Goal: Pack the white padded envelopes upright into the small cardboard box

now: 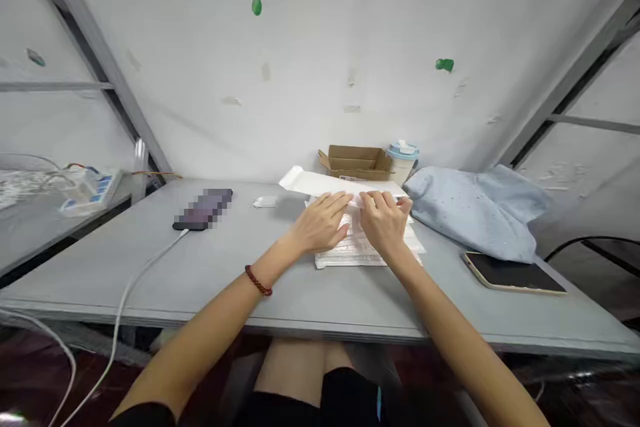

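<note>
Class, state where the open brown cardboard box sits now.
Head view: the open brown cardboard box sits right of centre by the white wall, just left of a blue-lidded white cup.

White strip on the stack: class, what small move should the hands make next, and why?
Probably slide the left hand outward along the white strip to flatten it: the right hand presses the strip on the stack, fingertips of both nearly meeting, while its left end curls up off the table.

2 hands, left hand (320,221) & right hand (384,223), on 1 white stack (350,255). Behind stack: 1 cardboard box (356,161), 1 lidded cup (403,159). 2 dark-screen devices: left device (204,209), right device (514,273); 1 blue cloth (475,210).
</note>
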`<state>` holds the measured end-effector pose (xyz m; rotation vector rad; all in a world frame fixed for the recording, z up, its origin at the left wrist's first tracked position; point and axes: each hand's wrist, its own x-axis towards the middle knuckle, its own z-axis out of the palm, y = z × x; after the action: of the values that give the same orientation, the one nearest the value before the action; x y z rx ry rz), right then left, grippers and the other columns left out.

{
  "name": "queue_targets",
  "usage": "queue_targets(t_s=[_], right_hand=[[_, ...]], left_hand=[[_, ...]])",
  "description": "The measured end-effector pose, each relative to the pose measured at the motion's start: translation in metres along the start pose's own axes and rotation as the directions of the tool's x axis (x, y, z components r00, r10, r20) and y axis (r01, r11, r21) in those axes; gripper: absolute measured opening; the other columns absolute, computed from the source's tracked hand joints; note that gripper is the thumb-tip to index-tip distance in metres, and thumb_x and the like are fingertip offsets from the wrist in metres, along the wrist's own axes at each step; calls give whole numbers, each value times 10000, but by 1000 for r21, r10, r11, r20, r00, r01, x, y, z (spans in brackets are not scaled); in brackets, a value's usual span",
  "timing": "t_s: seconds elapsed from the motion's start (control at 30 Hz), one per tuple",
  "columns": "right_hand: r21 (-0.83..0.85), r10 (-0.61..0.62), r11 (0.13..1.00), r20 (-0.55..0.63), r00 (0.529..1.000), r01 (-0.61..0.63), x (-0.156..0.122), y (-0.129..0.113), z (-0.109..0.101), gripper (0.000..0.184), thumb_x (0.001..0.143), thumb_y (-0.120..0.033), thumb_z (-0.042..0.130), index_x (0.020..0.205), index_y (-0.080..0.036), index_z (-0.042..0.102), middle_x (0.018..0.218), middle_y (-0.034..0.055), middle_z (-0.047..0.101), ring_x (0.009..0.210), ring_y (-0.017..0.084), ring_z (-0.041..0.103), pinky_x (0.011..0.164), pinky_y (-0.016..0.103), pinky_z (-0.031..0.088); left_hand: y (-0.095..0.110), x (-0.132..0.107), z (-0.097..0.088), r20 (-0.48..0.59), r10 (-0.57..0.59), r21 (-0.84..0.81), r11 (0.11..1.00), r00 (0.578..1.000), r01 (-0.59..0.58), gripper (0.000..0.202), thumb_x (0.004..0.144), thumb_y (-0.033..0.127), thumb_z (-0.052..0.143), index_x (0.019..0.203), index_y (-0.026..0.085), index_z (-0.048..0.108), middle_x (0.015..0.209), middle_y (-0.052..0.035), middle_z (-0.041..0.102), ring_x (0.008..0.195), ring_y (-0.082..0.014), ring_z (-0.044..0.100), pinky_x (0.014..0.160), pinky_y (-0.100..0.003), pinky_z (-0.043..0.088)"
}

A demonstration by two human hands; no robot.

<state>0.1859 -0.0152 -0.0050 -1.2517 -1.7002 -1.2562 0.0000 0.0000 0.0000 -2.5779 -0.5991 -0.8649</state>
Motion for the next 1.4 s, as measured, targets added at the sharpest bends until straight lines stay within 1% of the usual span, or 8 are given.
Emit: queue_targets(t_s=[0.23,0.37,0.53,0.63,0.7,0.87,1.13,1.4], right_hand=[[23,9,1000,305,952,-17,-1,6,7,158,874,-33,531,836,-150,629,856,101,670,771,245,497,713,355,272],[71,12,997,315,949,-36,-1,8,8,184,853,-3,496,874,-141,615,934,125,662,825,257,489,715,343,308],[138,6,989,258,966,-43,-1,9,9,252,835,42,444,909,-140,602,1017,142,662,899,265,500,738,342,349],[154,22,986,261,965,-64,-2,9,9,253,850,32,433,934,-142,598,1073,161,661,950,277,511,756,349,370],[147,31,987,248,968,-70,-2,8,10,246,854,26,437,938,-137,601,1092,172,661,967,284,518,762,352,383],[121,44,990,226,973,-73,-3,9,11,262,835,39,437,940,-126,610,1095,186,663,964,293,530,749,355,409],[242,-76,970,201,977,26,-2,5,8,418,769,64,406,1082,-118,613,1178,195,627,1117,312,530,820,374,468],[365,-230,926,344,911,96,-1,1,-5,845,680,5,502,1494,-181,378,1574,223,345,1469,397,289,1079,570,347]], left_hand=[[-8,-3,4,-183,-109,-315,948,977,47,282,936,126,416,1058,143,670,1213,-141,707,1201,-245,627,1044,-435,526],[-24,-6,-4,-360,-359,-358,906,861,228,234,883,77,398,793,194,581,975,-97,720,1052,-241,625,960,-428,535],[-47,-8,-17,-343,-777,-409,630,529,660,185,794,90,520,942,170,596,1131,-136,676,1213,-289,538,1108,-469,413],[-59,-9,-27,-19,-970,-647,195,241,737,343,758,109,590,1099,145,585,1293,-148,611,1307,-281,507,1135,-423,385],[-63,-10,-34,233,-960,-725,-62,159,685,325,734,143,625,1058,126,608,1199,-144,651,1202,-288,594,1041,-405,463],[-67,-14,-44,478,-843,-752,-248,247,611,103,645,176,653,728,114,647,743,-83,682,808,-236,679,716,-303,535],[-64,-14,-30,516,-790,-798,-303,331,522,420,534,209,809,939,131,728,847,-74,754,777,-211,688,681,-281,530],[-51,-10,-18,352,-731,-874,-32,585,486,561,545,407,896,1014,138,743,898,-80,759,802,-213,675,736,-303,521]])
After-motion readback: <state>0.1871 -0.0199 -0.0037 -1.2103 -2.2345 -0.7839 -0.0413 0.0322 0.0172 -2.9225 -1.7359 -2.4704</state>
